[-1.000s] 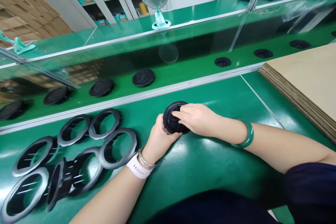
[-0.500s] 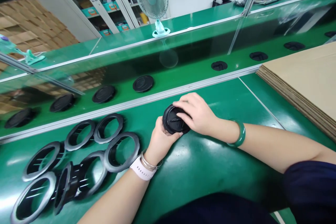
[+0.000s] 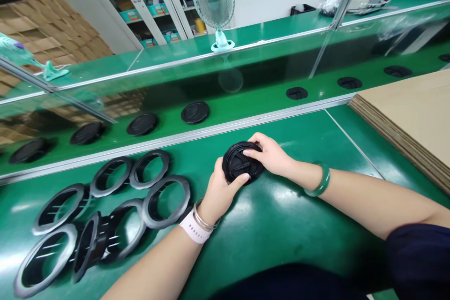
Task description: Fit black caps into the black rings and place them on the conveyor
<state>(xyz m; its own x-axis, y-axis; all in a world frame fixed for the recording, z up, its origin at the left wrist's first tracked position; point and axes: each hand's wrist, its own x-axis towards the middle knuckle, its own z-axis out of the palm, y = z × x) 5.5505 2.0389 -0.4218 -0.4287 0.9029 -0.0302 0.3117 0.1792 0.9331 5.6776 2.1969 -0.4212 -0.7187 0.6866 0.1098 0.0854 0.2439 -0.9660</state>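
A round black plastic disc-shaped part (image 3: 241,165) with a raised bar across its middle is held between both hands above the green worktop (image 3: 267,234). My left hand (image 3: 222,190) grips its left and lower edge, thumb lying over the face. On the upper right side my right hand (image 3: 270,153) grasps it, thumb on the face and fingers behind the rim. The undersides of the fingers are hidden by the part. To the left lie several black rings with grey rims, the nearest ring (image 3: 185,199) close to my left wrist.
Beyond a metal rail (image 3: 168,141) runs a green conveyor belt (image 3: 242,108) carrying several black discs, one disc (image 3: 195,112) straight ahead. Stacked cardboard sheets (image 3: 404,103) lie at the right. A mint fan (image 3: 213,4) stands on the shelf behind the clear panel.
My right hand's fingers have shifted from over the part's face to its right rim, uncovering more of the face. The part is tilted more toward me. The view has moved slightly.
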